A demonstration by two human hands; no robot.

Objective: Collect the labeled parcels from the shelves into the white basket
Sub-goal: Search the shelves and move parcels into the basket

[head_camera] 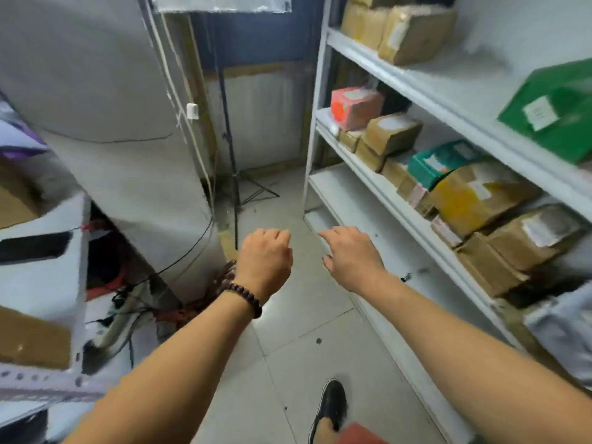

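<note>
At the bottom edge a dark shoe stands on the pale tiled floor, and both bare forearms reach forward above it. The left wrist wears a beaded bracelet. The left hand is curled into a fist with nothing in it. The right hand, just beside it, hangs with its fingers loosely bent and spread forward, also holding nothing and touching no parcel. Low on the left a power strip lies among tangled cables. The white shelf unit runs along the right side, and the labelled parcels sit on its boards. Nearest on the right is a grey poly bag. Beyond it, on the middle board, come two brown cartons stacked together, then a yellowish carton with a white label. Further along is a teal box, then smaller brown boxes, and a pink box at the far end. On the board above, a green box with a white label sits near the front, and brown parcels are set at the far end. The labels are too blurred to read. Past the hands a thin black stand, probably a tripod, rises from the floor in front of the back wall.
</note>
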